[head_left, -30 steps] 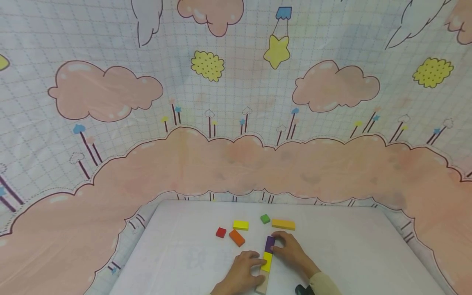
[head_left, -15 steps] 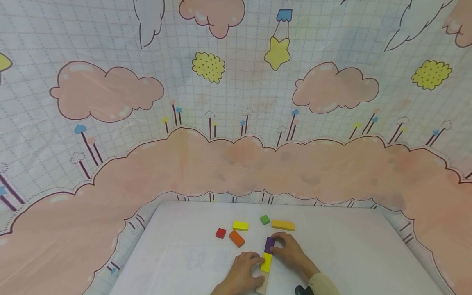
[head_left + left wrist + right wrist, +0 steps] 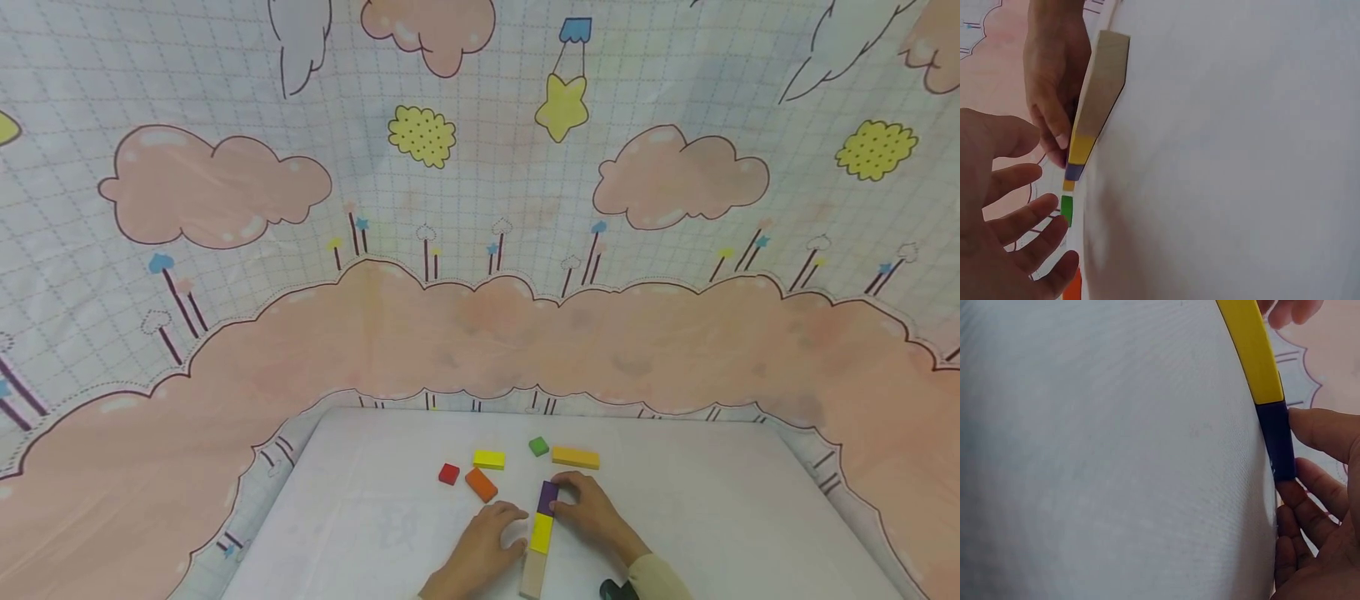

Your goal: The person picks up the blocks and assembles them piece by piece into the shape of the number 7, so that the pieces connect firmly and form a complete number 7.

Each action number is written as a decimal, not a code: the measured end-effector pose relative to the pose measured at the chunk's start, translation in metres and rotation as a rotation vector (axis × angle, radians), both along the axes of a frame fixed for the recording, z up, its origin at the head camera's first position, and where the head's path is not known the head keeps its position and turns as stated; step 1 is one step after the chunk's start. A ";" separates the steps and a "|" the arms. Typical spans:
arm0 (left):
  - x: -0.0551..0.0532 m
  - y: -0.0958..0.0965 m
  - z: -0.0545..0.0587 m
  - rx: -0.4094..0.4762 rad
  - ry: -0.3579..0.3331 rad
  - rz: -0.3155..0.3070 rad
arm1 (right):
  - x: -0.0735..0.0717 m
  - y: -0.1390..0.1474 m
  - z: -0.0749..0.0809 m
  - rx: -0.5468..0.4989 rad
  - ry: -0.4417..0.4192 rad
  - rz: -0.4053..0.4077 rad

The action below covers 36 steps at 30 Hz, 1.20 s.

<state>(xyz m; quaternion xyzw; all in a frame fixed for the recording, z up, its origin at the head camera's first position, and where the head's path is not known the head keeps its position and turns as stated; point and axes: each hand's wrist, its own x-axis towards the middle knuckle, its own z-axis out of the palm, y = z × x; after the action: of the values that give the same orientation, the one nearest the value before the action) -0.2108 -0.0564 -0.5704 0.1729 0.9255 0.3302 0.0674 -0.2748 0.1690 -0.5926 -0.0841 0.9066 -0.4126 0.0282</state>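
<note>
A plain wood block (image 3: 533,575), a yellow block (image 3: 541,533) and a purple block (image 3: 548,498) lie end to end in one row on the white tabletop. My right hand (image 3: 592,508) holds the purple block from the right. In the right wrist view its thumb (image 3: 1319,431) touches the block's side, and a finger meets the far end. Left of the row is my left hand (image 3: 483,550), apart from the blocks. Its fingers are spread and relaxed in the left wrist view, with nothing between them.
Beyond the hands lie a red block (image 3: 448,474), an orange block (image 3: 482,484), another yellow block (image 3: 489,460), a green block (image 3: 538,447) and a long amber block (image 3: 576,457). A cloud-patterned cloth (image 3: 480,333) rises behind the table. Something dark (image 3: 618,590) shows by the right sleeve.
My left hand has let go of the yellow and wood blocks and drawn slightly away to the left. My right hand has stayed at the purple block.
</note>
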 end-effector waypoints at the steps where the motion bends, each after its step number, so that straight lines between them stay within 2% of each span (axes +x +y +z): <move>1: 0.000 -0.001 0.001 0.000 0.010 0.013 | 0.000 0.000 0.000 0.001 0.000 0.000; 7: -0.004 -0.012 0.008 0.015 0.064 0.081 | -0.001 0.000 -0.001 0.008 -0.028 -0.015; 11: -0.008 -0.020 0.011 0.029 0.131 0.088 | -0.001 0.000 0.000 0.009 -0.019 -0.010; 13: -0.011 -0.023 0.011 0.051 0.141 0.086 | 0.000 -0.001 0.001 0.011 -0.017 -0.009; 15: -0.014 -0.025 0.010 0.096 0.116 0.082 | 0.000 -0.001 0.001 0.010 -0.020 -0.011; 19: -0.020 -0.021 0.006 0.212 -0.006 0.054 | 0.001 -0.002 0.003 0.015 -0.020 -0.017; 22: -0.024 -0.015 0.002 0.253 -0.069 0.026 | 0.001 -0.003 0.004 0.014 -0.027 -0.017; 29: -0.030 0.002 -0.005 0.214 -0.112 0.003 | 0.002 -0.004 0.004 0.001 -0.038 0.000; 32: -0.033 0.009 -0.009 0.176 -0.096 -0.008 | 0.001 -0.003 0.004 0.011 -0.038 -0.004; 36: -0.037 0.015 -0.013 0.104 -0.019 -0.035 | 0.001 -0.002 0.005 0.017 -0.038 -0.006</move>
<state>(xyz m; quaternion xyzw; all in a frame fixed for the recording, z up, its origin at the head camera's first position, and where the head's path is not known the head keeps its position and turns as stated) -0.2475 -0.0416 -0.5834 0.1893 0.9033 0.3780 0.0727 -0.2740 0.1673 -0.5877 -0.0732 0.9096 -0.4065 0.0451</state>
